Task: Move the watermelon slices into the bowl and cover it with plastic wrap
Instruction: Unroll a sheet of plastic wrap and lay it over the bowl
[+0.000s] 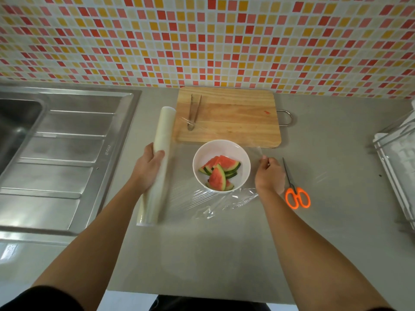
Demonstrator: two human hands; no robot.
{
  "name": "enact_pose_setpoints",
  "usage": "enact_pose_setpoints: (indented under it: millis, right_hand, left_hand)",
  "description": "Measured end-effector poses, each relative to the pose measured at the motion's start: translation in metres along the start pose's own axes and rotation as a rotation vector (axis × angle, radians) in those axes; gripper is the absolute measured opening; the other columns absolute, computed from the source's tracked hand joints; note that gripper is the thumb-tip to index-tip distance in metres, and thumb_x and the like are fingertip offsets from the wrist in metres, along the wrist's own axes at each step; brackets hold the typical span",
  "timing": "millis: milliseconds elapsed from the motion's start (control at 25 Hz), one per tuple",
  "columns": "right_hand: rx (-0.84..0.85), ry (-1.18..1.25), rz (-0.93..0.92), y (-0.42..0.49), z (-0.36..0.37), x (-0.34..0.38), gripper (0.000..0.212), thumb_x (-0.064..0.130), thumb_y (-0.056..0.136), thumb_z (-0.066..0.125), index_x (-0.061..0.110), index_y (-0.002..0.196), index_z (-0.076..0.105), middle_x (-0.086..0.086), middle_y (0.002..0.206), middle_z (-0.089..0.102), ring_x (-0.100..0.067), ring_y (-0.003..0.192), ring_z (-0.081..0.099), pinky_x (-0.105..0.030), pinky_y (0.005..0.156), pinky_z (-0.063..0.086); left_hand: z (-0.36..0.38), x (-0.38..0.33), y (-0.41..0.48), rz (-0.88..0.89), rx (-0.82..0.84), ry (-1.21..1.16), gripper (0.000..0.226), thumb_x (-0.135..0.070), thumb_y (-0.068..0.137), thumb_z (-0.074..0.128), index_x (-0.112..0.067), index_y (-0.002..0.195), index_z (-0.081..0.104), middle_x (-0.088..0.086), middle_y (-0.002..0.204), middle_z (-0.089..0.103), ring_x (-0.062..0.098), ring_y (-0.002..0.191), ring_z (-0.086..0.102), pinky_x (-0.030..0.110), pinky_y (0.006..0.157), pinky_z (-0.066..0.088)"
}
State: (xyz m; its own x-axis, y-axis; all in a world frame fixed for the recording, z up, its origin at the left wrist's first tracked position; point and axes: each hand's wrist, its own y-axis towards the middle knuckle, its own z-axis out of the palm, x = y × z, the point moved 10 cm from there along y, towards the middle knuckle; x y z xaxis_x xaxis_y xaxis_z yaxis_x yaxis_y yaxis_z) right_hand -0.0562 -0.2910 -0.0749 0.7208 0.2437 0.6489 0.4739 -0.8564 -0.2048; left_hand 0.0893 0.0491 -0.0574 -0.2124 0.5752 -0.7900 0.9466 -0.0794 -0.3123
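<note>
A white bowl stands on the grey counter with several watermelon slices inside. A clear sheet of plastic wrap stretches across the bowl from the roll on its left to its right side, crumpled along the near edge. My left hand grips the middle of the roll. My right hand pinches the sheet's free far corner just right of the bowl.
A wooden cutting board with metal tongs lies behind the bowl. Orange-handled scissors lie right of my right hand. A steel sink and drainboard fill the left. A white dish rack stands at the right edge.
</note>
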Motion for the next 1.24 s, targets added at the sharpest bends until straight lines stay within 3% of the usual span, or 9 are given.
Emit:
enact_pose_setpoints:
  millis: [160, 400, 560, 680, 760, 880, 960, 1080, 1240]
  right_hand:
    - [0.066, 0.022, -0.012, 0.007, 0.009, -0.005, 0.037, 0.037, 0.098, 0.034, 0.012, 0.102, 0.061, -0.015, 0.107, 0.065, -0.036, 0.101, 0.057, -0.031, 0.069, 0.034]
    - [0.274, 0.058, 0.037, 0.018, 0.021, -0.008, 0.028, 0.036, 0.093, 0.046, 0.018, 0.095, 0.068, -0.005, 0.088, 0.060, -0.026, 0.089, 0.056, -0.028, 0.074, 0.038]
    - [0.425, 0.078, 0.131, 0.032, 0.032, -0.014, 0.031, 0.045, 0.078, 0.065, 0.017, 0.091, 0.072, -0.006, 0.104, 0.070, -0.025, 0.100, 0.064, -0.036, 0.093, 0.050]
    - [0.477, 0.242, 0.279, 0.031, 0.034, -0.016, 0.022, 0.030, 0.080, 0.072, 0.025, 0.065, 0.056, -0.005, 0.073, 0.059, -0.015, 0.064, 0.054, -0.022, 0.052, 0.050]
    - [0.489, 0.448, 0.429, 0.027, 0.038, -0.021, 0.020, 0.015, 0.083, 0.070, 0.014, 0.071, 0.053, -0.001, 0.069, 0.050, -0.008, 0.059, 0.045, -0.013, 0.033, 0.039]
    - [0.472, 0.724, 0.510, 0.026, 0.041, -0.018, 0.011, 0.003, 0.086, 0.062, 0.005, 0.096, 0.059, -0.002, 0.082, 0.057, -0.007, 0.071, 0.053, -0.013, 0.040, 0.050]
    - [0.405, 0.751, 0.518, 0.030, 0.038, -0.024, 0.005, 0.007, 0.088, 0.061, 0.005, 0.092, 0.058, -0.002, 0.082, 0.057, -0.007, 0.069, 0.054, -0.014, 0.052, 0.055]
    - [0.279, 0.511, 0.331, 0.044, 0.020, -0.026, 0.024, 0.022, 0.085, 0.066, 0.012, 0.064, 0.060, -0.002, 0.067, 0.061, -0.015, 0.063, 0.063, -0.034, 0.083, 0.058]
    - [0.097, -0.014, -0.163, 0.034, -0.017, -0.001, 0.030, 0.027, 0.088, 0.056, 0.002, 0.076, 0.069, -0.021, 0.082, 0.069, -0.039, 0.084, 0.064, -0.038, 0.068, 0.046]
  left_hand:
    - [-0.002, 0.003, 0.004, 0.030, -0.027, 0.051, 0.053, -0.053, 0.090, 0.051, -0.022, 0.130, 0.036, 0.004, 0.088, 0.062, 0.026, 0.086, 0.062, 0.035, 0.072, 0.045]
    - [-0.001, 0.010, 0.006, 0.017, -0.037, -0.001, 0.052, -0.053, 0.089, 0.052, -0.022, 0.127, 0.037, 0.008, 0.100, 0.066, 0.026, 0.087, 0.066, 0.036, 0.076, 0.051]
    - [-0.002, 0.006, 0.002, 0.032, -0.056, -0.007, 0.050, -0.050, 0.090, 0.052, -0.020, 0.127, 0.037, 0.008, 0.096, 0.063, 0.027, 0.088, 0.063, 0.034, 0.072, 0.047]
    - [-0.002, 0.007, 0.000, 0.025, -0.056, -0.022, 0.050, -0.050, 0.090, 0.052, -0.020, 0.127, 0.037, 0.007, 0.096, 0.063, 0.028, 0.089, 0.063, 0.038, 0.080, 0.049]
    - [-0.002, 0.008, 0.000, 0.018, -0.052, -0.034, 0.050, -0.050, 0.090, 0.053, -0.020, 0.127, 0.037, 0.009, 0.098, 0.064, 0.028, 0.088, 0.064, 0.040, 0.081, 0.050]
    - [0.000, 0.009, -0.002, 0.013, -0.050, -0.052, 0.049, -0.050, 0.090, 0.053, -0.020, 0.126, 0.038, 0.009, 0.095, 0.063, 0.027, 0.085, 0.063, 0.040, 0.077, 0.050]
    - [0.000, 0.009, -0.002, 0.009, -0.051, -0.058, 0.048, -0.049, 0.090, 0.053, -0.020, 0.125, 0.038, 0.002, 0.089, 0.061, 0.024, 0.081, 0.061, 0.035, 0.070, 0.048]
    - [0.002, 0.008, -0.003, 0.013, -0.052, -0.060, 0.048, -0.049, 0.090, 0.053, -0.021, 0.126, 0.038, -0.001, 0.091, 0.061, 0.022, 0.081, 0.060, 0.033, 0.069, 0.047]
    - [0.002, 0.007, -0.001, 0.016, -0.050, -0.037, 0.051, -0.051, 0.089, 0.053, -0.022, 0.127, 0.037, -0.001, 0.090, 0.060, 0.026, 0.084, 0.062, 0.038, 0.076, 0.051]
